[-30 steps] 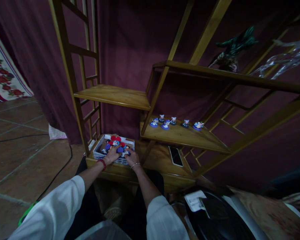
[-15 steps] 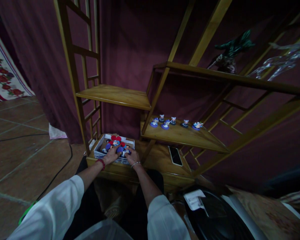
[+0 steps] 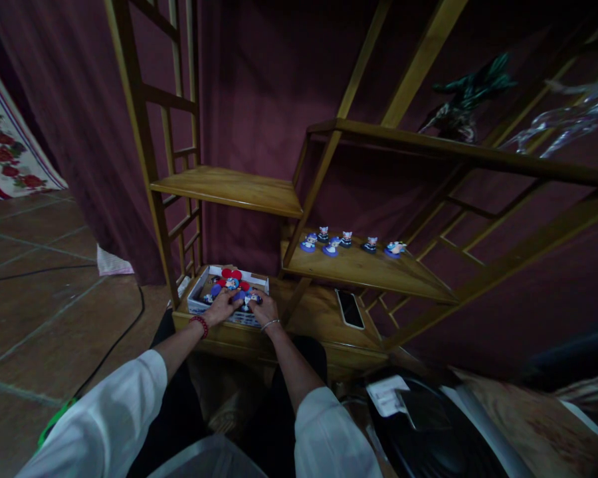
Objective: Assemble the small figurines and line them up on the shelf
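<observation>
Barely shifted, the left hand and right hand keep a narrow grip on a small purple-and-white figurine at the open white-and-blue box; handling seems ongoing.

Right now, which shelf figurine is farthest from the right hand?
The purple-based figurine at the group's right end; the other five are left of it, nearer the right hand.

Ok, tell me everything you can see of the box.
The box is shallow and open-topped, apparently cardboard, with whitish inner walls and a bluish patterned front. It sits flat on a wooden shelf, holding jumbled figurines. The left hand and right hand reach over its near side; contact is unclear.
</observation>
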{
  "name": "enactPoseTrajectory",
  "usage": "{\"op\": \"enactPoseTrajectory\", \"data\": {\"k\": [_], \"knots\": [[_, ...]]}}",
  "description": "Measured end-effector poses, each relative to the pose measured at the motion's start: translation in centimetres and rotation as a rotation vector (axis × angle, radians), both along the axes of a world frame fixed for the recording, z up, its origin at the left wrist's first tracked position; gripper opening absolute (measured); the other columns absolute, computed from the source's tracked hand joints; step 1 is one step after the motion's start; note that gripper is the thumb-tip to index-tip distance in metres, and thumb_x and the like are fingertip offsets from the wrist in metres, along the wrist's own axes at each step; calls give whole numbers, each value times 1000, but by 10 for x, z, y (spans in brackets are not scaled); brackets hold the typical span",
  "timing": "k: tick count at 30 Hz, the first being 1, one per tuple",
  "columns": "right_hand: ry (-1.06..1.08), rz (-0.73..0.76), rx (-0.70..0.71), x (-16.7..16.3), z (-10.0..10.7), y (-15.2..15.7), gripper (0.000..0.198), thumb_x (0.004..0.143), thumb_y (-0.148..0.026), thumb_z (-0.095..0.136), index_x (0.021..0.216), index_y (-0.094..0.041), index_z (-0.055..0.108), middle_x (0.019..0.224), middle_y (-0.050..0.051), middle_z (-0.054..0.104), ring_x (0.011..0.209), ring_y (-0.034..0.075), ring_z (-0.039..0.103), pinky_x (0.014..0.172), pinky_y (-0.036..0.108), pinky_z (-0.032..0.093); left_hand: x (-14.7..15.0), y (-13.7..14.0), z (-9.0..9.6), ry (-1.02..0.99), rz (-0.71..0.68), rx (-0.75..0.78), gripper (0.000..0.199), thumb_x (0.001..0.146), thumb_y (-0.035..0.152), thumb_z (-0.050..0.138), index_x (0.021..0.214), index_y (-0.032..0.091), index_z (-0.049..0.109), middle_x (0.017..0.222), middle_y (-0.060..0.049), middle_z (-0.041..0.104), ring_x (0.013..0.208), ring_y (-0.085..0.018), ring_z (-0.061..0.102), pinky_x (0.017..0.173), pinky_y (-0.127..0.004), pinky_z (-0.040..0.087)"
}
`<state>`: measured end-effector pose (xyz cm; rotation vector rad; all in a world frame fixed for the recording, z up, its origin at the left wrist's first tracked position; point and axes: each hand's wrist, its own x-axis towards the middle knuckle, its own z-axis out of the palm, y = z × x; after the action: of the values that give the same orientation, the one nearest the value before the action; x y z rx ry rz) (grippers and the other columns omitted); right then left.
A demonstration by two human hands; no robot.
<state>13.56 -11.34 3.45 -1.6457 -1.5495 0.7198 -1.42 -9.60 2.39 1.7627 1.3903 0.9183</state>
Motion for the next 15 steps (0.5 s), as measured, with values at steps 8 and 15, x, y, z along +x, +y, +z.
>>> {"op": "enactPoseTrajectory", "data": {"k": [8,15], "knots": [[2,-5,-4,-2,1,3,31,65,-23,51,93,-25,66,81,-2,67,72,14,60,72,24,46,-2,0,1,-123,-83,-83,44,69,26,57,111,14,58,93,-5,61,87,-18,54,84,-30,40],[-4,6,5,-9,7,3,31,65,-22,51,92,-24,66,82,-2,67,74,14,60,74,25,47,-3,0,5,-171,-117,-131,43,71,22,53,113,13,56,94,-6,62,87,-17,55,83,-29,40]]}}
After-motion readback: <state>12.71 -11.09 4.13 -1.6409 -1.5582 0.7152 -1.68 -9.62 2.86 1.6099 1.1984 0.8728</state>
